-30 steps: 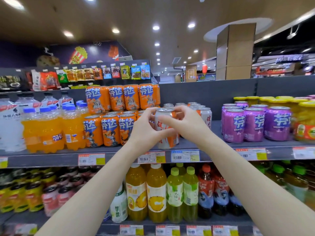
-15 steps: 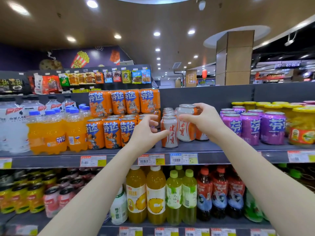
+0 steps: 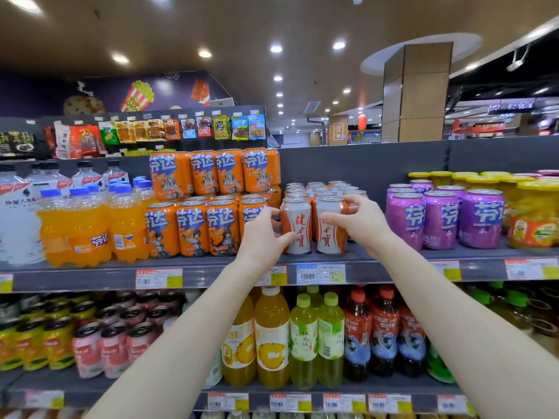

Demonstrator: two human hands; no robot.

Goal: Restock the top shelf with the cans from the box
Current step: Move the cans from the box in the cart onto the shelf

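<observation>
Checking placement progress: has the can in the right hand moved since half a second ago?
Yes. The held can came down onto the top shelf, now level with the front can beside it.

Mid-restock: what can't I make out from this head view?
Box: outside the head view; cans left unknown.
Rear cans: hidden behind left front can and right front can; only tops show.
Right hand: fingertips hidden behind right front can.
Price labels: print too small.

Glossy smooth metal cans (image 3: 298,219), matt grey shelf (image 3: 75,279), shiny plastic bottles (image 3: 75,234), paper price tags (image 3: 320,273).
</observation>
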